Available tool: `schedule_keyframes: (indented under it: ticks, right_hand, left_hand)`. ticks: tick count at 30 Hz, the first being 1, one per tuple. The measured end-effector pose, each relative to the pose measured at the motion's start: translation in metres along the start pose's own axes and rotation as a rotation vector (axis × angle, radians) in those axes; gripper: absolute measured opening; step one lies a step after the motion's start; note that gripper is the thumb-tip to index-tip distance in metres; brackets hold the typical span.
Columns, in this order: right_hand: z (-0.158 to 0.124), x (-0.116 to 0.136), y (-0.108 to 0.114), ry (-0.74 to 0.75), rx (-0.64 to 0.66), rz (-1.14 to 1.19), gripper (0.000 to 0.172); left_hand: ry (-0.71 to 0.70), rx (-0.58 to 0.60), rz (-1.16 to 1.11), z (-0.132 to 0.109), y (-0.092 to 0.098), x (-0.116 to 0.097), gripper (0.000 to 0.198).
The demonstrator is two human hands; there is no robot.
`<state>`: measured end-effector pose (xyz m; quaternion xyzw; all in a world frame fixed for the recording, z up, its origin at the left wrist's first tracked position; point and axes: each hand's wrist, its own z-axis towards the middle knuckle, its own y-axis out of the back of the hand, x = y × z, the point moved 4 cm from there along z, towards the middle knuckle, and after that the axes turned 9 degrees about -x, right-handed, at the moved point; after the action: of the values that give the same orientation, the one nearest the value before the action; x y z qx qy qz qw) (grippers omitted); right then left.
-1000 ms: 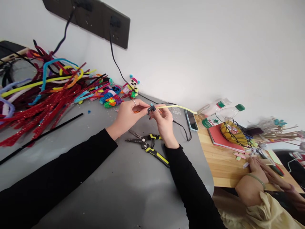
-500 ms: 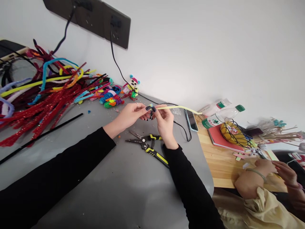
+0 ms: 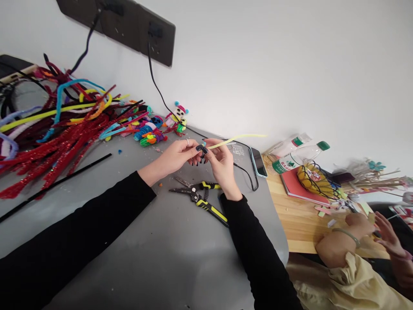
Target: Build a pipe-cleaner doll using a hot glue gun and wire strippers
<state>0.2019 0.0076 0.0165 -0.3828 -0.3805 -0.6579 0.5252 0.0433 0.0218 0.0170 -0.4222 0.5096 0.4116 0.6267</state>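
Note:
My left hand [image 3: 184,154] and my right hand [image 3: 222,161] meet over the grey table, their fingertips pinched together. Between them is a pale yellow pipe cleaner [image 3: 235,139], whose free end sticks out to the right past my right hand. A small bit of light blue shows at the fingertips, mostly hidden by them. Below my hands lie black-and-yellow pliers [image 3: 197,196] with their jaws apart. A single black pipe cleaner [image 3: 64,181] rests on the table to the left.
Many coloured pipe cleaners [image 3: 71,125] are heaped at the left, beside small pipe-cleaner figures [image 3: 151,130]. A phone [image 3: 258,162] and a black cable [image 3: 154,79] lie near the wall. A co-worker's hands [image 3: 358,230] are over the wooden table [image 3: 293,224], with bottles [image 3: 298,157] behind.
The free end of the yellow pipe cleaner has swung upward, away from the table. My hands stay nearly in place. The co-worker's one hand has opened and moved apart from the other.

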Motion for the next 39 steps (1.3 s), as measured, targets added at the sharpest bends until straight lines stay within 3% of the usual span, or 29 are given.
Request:
schedule_keyframes:
  ticks: [3,8,15,21,31,39]
  right_hand:
    - [0.002,0.001,0.0,0.017,0.077,0.0,0.036]
    - [0.003,0.002,0.0,0.017,0.063,0.031,0.035]
    - [0.0,0.003,-0.002,0.065,-0.042,0.021,0.031]
    - [-0.001,-0.003,-0.003,0.022,-0.083,0.076,0.025]
    - [-0.001,0.0,0.0,0.034,-0.138,0.101,0.026]
    - [0.001,0.001,0.003,-0.06,-0.073,0.123,0.035]
  left_hand:
    - [-0.002,0.052,0.002,-0.001,-0.001,-0.002,0.046]
    - [0.029,0.11,-0.029,-0.001,-0.004,0.0,0.044]
    - [0.052,0.014,-0.047,-0.006,-0.013,0.005,0.039]
    - [-0.149,-0.101,0.201,-0.013,-0.019,0.002,0.036]
    - [-0.22,-0.115,0.281,-0.016,-0.021,-0.003,0.03]
    - [-0.135,-0.066,0.271,-0.012,-0.016,0.0,0.033]
